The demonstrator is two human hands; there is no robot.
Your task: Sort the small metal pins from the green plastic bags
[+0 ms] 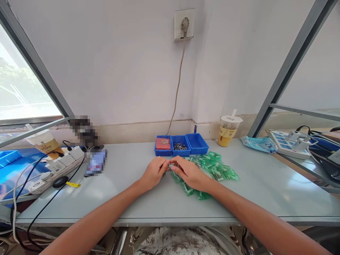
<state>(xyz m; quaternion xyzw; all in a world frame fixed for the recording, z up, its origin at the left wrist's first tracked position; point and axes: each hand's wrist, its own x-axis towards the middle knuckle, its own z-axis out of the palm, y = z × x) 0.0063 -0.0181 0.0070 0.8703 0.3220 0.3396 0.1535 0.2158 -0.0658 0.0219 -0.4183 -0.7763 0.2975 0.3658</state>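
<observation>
My left hand (pixel 154 173) and my right hand (pixel 191 173) meet above the middle of the table, fingers curled and fingertips together. Between them show small silvery metal pieces (pixel 171 165), too small to tell the exact kind. Green clear plastic bags (pixel 224 173) with similar metal pieces inside lie spread under and beside my right hand. Just beyond my hands stand three joined blue bins. A red packet (pixel 163 143) lies in the left blue bin (pixel 163 153), many small dark and silvery parts (pixel 180 146) are in the middle bin (pixel 181 153), and the right bin (pixel 198 143) shows a bare floor.
A lidded drink cup (pixel 227 131) and a light blue packet (pixel 259 144) stand at the back right. A phone (pixel 96 162), a power strip (pixel 57 166) with cables and another cup (pixel 46 143) are on the left. Metal frame posts rise at both sides.
</observation>
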